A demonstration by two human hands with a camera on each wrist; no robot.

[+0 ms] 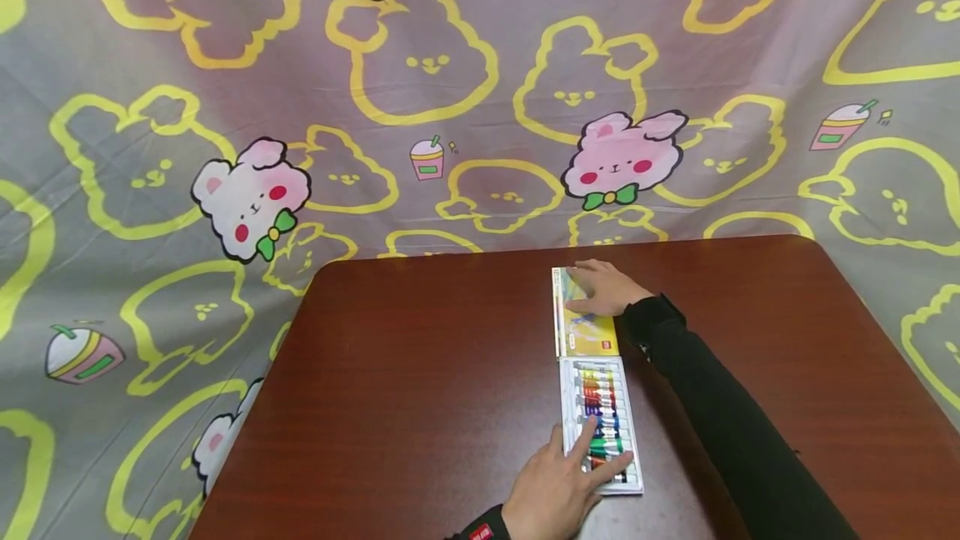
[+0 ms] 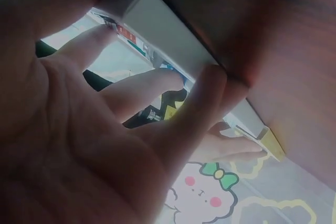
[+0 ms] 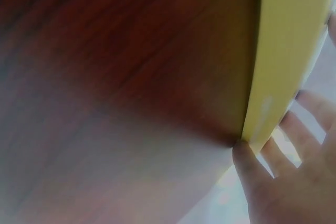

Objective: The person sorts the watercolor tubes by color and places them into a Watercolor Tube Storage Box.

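A white tray of colored paint tubes (image 1: 598, 407) lies on the table, lined up end to end with a flat yellow picture box (image 1: 592, 340). My left hand (image 1: 555, 486) rests spread over the tray's near half. Its fingertips touch the tubes and the tray's side wall (image 2: 168, 38). On the far part of the box lies my right hand (image 1: 606, 288), fingers spread. In the right wrist view, one fingertip touches the lower corner of the box's yellow side (image 3: 275, 51), with other fingers over its upper edge. The hand hides part of the box's printed cover.
A dark reddish-brown table (image 1: 420, 390) with rounded far corners carries the box and tray. Behind it hangs a grey curtain (image 1: 487, 90) printed with yellow outlines and pink bunny heads. The right sleeve (image 1: 735, 415) stretches over the table's right part.
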